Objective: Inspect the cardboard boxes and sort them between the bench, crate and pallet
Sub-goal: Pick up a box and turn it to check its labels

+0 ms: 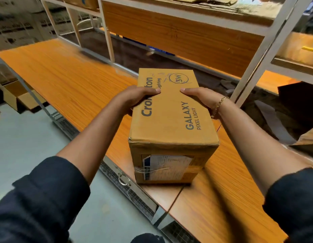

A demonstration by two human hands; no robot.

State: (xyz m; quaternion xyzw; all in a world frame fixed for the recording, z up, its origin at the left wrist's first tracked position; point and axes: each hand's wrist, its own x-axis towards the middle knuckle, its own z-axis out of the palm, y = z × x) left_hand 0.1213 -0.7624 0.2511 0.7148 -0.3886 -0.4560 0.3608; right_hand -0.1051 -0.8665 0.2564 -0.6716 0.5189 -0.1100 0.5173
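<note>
Brown cardboard box (pixel 171 118), printed "GALAXY PIXEL LIGHT", stands lengthwise on the orange wood-grain worktop (pixel 64 76) close to its front edge, with a label on the near end. The left grip (pixel 134 99) and right grip (pixel 201 98) clasp its far half from opposite sides. Both thumbs lie on the top face, while the fingers are hidden down the flanks.
</note>
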